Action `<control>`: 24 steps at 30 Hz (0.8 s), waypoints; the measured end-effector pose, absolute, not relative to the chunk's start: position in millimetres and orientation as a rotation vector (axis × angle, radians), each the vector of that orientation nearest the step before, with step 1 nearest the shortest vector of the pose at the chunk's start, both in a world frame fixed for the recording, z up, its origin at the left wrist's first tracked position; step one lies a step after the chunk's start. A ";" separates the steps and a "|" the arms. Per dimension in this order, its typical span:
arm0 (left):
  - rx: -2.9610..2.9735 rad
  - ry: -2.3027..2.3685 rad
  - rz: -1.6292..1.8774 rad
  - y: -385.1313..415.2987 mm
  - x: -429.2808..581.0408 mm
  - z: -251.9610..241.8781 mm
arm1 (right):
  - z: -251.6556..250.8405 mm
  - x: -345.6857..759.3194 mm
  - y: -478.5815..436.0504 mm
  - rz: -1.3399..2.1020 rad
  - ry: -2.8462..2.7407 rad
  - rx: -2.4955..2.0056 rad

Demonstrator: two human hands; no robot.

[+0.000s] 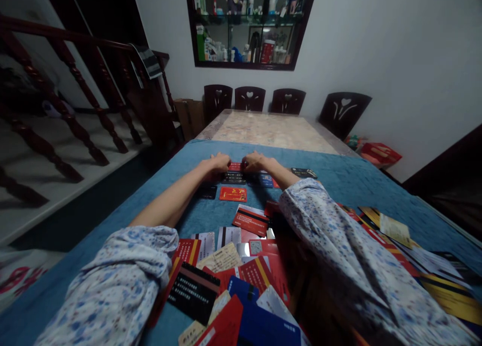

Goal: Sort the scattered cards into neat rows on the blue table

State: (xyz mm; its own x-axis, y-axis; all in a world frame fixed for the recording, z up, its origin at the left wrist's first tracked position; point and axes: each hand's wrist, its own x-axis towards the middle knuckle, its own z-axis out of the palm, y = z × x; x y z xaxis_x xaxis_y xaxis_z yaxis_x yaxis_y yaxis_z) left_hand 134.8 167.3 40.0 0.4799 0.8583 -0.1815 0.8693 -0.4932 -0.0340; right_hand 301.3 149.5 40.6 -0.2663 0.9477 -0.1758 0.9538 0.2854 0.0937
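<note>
Both my arms stretch forward over the blue cloth. My left hand [220, 162], its fingers curled, is at the left edge of a red card [236, 166]. At the card's opposite edge my right hand [255, 161] is closed in a similar way. Just below that card is a black card [234, 178] with white print. Nearer me lies a red card with yellow markings [233, 194], beside a dark card [208, 192] on its left. Blue cards [266, 181] show partly under my right wrist. My fingertips are small and dim here.
A loose heap of cards, including a blue card [263, 326] and a black striped card [194, 292], covers the near cloth. More cards [395, 230] are spread at the right. Chairs [250, 99] line the far table end; a wooden railing [71, 70] runs along the left.
</note>
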 end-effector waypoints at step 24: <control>2.872 1.439 -0.215 169.1 124.3 35.9 | 31.6 310.9 166.6 -0.052 2.468 1.644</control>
